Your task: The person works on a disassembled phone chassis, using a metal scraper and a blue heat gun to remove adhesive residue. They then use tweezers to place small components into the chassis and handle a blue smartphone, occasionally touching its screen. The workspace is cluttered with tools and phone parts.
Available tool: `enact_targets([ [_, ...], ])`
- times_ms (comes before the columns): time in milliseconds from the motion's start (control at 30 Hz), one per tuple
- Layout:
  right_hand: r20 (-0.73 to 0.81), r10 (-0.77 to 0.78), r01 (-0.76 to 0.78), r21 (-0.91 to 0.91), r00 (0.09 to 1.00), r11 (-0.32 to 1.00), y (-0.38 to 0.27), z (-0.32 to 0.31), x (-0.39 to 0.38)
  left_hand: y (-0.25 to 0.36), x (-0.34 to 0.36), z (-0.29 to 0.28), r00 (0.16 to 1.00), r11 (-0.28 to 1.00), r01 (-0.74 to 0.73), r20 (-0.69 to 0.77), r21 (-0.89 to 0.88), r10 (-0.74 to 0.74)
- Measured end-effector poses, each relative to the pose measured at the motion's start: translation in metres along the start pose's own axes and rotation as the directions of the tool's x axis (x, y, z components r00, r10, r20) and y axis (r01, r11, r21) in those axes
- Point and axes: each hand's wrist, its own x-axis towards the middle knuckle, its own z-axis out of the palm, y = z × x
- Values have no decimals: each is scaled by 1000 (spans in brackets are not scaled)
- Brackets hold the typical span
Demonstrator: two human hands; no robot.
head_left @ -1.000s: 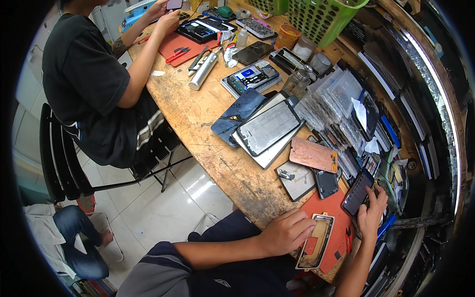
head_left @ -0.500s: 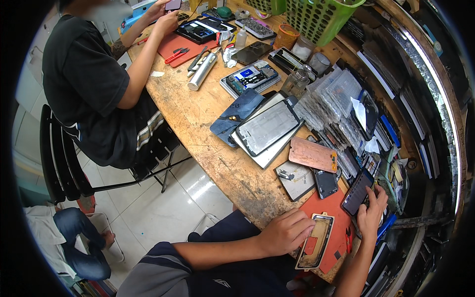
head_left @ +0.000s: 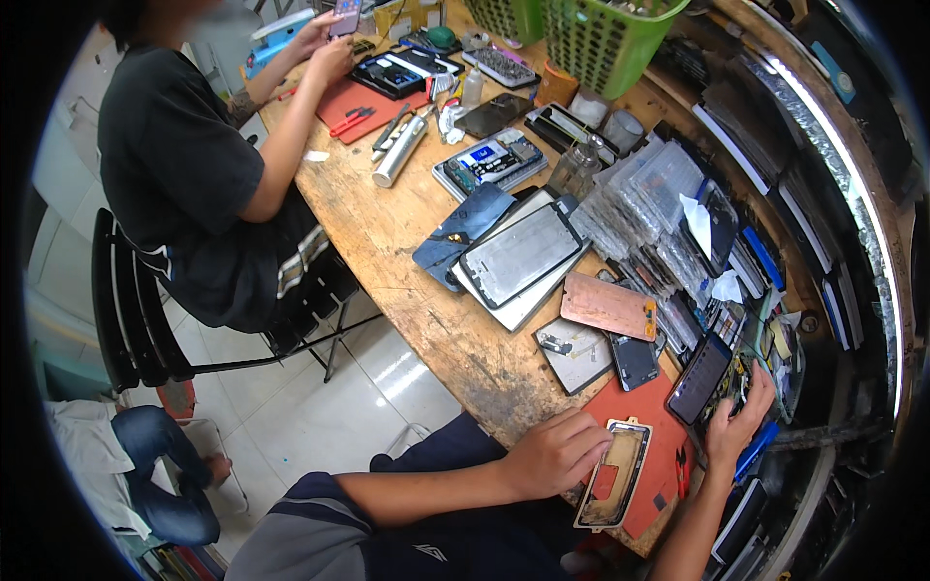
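Observation:
My left hand [head_left: 557,453] is closed, its fingers curled together at the upper left side of a gold-edged phone frame [head_left: 636,463]. What lies between those fingers, if anything, is hidden. The frame has a tan inside with a red patch, and it lies at the near edge of the orange-red mat [head_left: 635,402]. My right hand [head_left: 738,423] is open, fingers apart, just right of a dark smartphone [head_left: 699,378] with a lit screen. That phone leans at the mat's far right corner. Red-handled pliers [head_left: 682,472] lie between the frame and my right forearm.
Ahead on the wooden table [head_left: 387,261] lie a copper-coloured plate [head_left: 608,306], a dismantled phone [head_left: 635,360] and a grey phone frame [head_left: 523,257]. Plastic-wrapped parts [head_left: 644,194] pile up at right, below a green basket [head_left: 610,44]. A co-worker [head_left: 179,145] sits at far left, holding a phone.
My right hand has lifted off the smartphone's screen and moved to its right, with the fingers spreading. My left hand stays at the gold-edged frame. The view has shifted slightly.

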Motion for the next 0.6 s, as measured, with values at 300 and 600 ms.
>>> enact_targets([
  [300,-254,25,21,179,967,984,14,12,-24,13,20,-4,995,995,64,69,73,-69],
  [600,-308,86,-38,159,947,987,22,-13,-25,20,171,74,893,890,-451,31,73,450],
])
